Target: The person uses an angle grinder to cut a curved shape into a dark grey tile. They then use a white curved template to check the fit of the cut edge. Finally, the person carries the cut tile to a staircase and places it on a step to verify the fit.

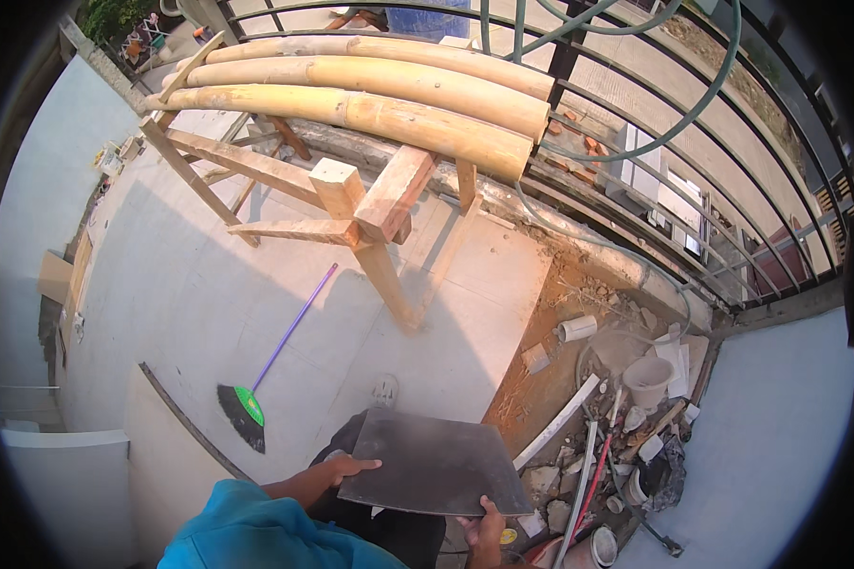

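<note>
A flat, dark grey rectangular tile (436,462) is held out in front of me at about lap height. My left hand (351,467) grips its left edge, with the fingers lying along the top face. At the near right corner my right hand (485,529) is closed on the edge, its thumb on top. The underside of the tile and the fingers beneath it are hidden. One light shoe (384,391) shows on the floor just beyond the tile.
A purple-handled broom (285,332) lies on the pale tiled floor (351,313). Ahead, a wooden sawhorse (380,213) carries thick bamboo poles (351,106). Rubble, pipes and a white bucket (648,377) crowd the right, beside a white wall (778,427). A black metal fence (731,180) runs behind.
</note>
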Demonstrator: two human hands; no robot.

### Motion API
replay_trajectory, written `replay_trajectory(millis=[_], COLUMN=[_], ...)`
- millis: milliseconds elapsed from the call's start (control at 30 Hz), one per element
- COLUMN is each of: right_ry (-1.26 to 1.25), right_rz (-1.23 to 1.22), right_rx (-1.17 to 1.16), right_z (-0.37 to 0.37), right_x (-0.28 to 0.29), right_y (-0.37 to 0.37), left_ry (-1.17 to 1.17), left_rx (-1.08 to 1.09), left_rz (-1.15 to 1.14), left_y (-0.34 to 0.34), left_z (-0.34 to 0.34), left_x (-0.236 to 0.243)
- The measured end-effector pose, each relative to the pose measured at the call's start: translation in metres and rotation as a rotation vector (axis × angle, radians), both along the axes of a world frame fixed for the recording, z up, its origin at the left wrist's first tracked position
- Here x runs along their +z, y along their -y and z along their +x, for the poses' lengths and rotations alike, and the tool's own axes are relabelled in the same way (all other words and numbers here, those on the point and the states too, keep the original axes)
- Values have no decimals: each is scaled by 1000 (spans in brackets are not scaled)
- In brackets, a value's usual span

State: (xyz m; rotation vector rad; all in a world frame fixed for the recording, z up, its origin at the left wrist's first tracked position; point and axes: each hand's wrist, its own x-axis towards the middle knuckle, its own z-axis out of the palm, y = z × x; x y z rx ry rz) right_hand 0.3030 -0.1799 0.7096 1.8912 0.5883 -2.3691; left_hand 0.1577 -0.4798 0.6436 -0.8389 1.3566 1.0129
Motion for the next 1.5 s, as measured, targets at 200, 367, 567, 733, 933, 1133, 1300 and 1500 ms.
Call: replay_trajectory(millis=[200,367,567,733,933,1133,1300,1500], right_ry=[-116,-86,-130,-247,-303,-324,-272,-206], right_rz=[-44,-25,-71,-177,-429,-468,-376,-253], right_rx=[221,436,669,1035,1201,1450,1598,1784], right_z=[-3,-60,-133,-168,-225,-237,-227,-217], right_x=[21,64,71,141,97,101,111,107], right_y=[6,46,113,274,407,558,676,820], left_ry=[79,-12,-208,-483,-736,-755,-796,-533], left_rx=[550,958,1310,1515,1738,2053,2203,1813], left_rz=[213,425,483,407,210,174,229,-153], left_y=[55,95,161,217,304,387,463,563], left_z=[48,77,71,78,97,136,160,223], left_x=[38,78,128,191,214,185,154,159])
